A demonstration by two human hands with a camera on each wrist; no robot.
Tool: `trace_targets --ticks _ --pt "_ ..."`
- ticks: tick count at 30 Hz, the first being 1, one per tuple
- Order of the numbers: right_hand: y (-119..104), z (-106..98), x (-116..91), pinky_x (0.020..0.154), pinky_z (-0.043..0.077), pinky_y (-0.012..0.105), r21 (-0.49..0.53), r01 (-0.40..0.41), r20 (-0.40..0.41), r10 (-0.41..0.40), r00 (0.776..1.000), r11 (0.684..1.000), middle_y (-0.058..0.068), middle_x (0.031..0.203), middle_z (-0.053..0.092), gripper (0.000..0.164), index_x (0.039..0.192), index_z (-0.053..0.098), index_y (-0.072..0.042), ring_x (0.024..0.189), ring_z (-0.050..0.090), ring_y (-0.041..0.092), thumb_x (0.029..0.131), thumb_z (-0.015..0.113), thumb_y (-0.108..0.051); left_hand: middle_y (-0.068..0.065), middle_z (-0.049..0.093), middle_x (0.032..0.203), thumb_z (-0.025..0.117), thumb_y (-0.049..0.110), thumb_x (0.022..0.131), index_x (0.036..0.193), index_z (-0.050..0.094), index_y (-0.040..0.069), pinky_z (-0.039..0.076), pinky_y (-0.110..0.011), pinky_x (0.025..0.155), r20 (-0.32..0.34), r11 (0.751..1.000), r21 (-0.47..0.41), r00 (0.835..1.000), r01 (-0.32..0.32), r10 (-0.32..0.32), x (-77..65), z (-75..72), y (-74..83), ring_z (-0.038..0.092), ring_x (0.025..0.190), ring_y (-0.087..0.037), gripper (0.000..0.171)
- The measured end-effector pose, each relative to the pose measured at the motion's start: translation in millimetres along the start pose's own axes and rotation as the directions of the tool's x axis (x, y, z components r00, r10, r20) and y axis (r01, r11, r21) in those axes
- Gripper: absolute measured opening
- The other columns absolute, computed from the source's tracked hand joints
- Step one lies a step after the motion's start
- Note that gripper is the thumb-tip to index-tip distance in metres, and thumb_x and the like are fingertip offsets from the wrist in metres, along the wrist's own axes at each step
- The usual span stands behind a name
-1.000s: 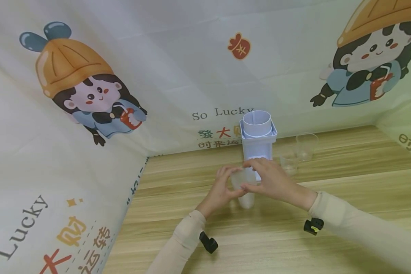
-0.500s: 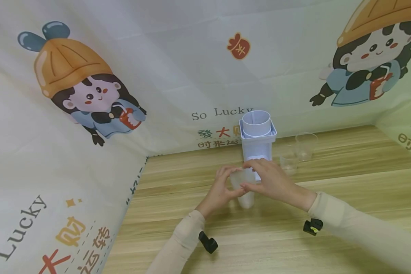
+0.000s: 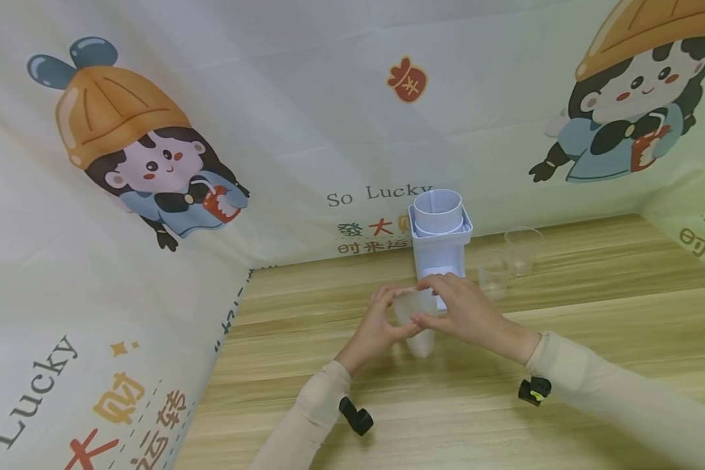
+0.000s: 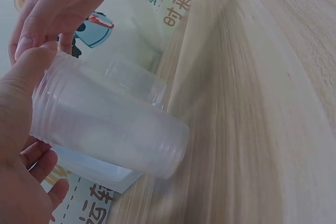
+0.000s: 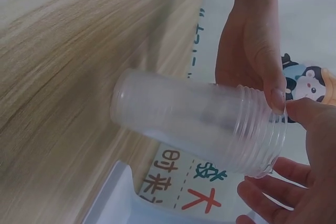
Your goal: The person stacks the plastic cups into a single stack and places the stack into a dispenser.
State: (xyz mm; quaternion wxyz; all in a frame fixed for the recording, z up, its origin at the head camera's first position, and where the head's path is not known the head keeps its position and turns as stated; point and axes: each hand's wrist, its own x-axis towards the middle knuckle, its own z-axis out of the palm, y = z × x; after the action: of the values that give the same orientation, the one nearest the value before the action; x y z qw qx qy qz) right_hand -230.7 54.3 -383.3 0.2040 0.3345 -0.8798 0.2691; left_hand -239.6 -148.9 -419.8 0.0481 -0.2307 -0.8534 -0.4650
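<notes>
Your head view is evenly lit; your wrist views look dimmer and hazier, with soft-edged shadows across the worktop (image 4: 252, 129).

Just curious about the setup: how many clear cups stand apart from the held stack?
2: a nearer cup right of the white holder, and a farther cup behind and right of that. Some could be hidden.
</notes>
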Motion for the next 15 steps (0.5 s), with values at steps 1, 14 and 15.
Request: trace_targets --ticks 1,14,15 --pt "0.3 0.1 0.2 0.078 0.054 0.042 0.001 -0.002 0.002 0.002 1.0 1.0 0.01 0.104 0.071 0.048 0.116 0.062 -0.009 0.092 0.066 0.025 0.082 0.078 -0.039 -0.01 0.052 0.136 0.083 0.019 0.079 0.13 0.059 0.01 0.037 -0.052 0.109 0.0 1.0 -0.004 1.0 0.005 -0.005 -0.1 -0.1 0.6 0.039 0.132 -0.028 0.058" --pt "5.2 -6.7 -1.4 0.079 0.056 0.046 0.052 -0.051 0.009 0.051 0.999 0.997 0.016 0.111 0.07 0.048 0.12 0.06 -0.006 0.098 0.068 0.033 0.086 0.076 -0.035 -0.011 0.048 0.144 0.083 0.023 0.08 0.142 0.048 0.008 0.037 -0.051 0.111 0.015 1.0 -0.007 1.0 -0.004 0.004 -0.8 -4.4 7.3 0.039 0.133 -0.027 0.073" --pt "6.2 -7.7 -1.5 0.079 0.057 0.046 0.049 -0.048 0.003 0.048 0.999 0.998 0.016 0.112 0.07 0.047 0.12 0.06 -0.005 0.098 0.068 0.033 0.086 0.076 -0.034 -0.01 0.048 0.144 0.083 0.023 0.08 0.142 0.049 0.01 0.037 -0.05 0.111 0.015 1.0 0.001 1.0 -0.006 0.006 -0.5 -4.7 7.8 0.038 0.134 -0.026 0.072"
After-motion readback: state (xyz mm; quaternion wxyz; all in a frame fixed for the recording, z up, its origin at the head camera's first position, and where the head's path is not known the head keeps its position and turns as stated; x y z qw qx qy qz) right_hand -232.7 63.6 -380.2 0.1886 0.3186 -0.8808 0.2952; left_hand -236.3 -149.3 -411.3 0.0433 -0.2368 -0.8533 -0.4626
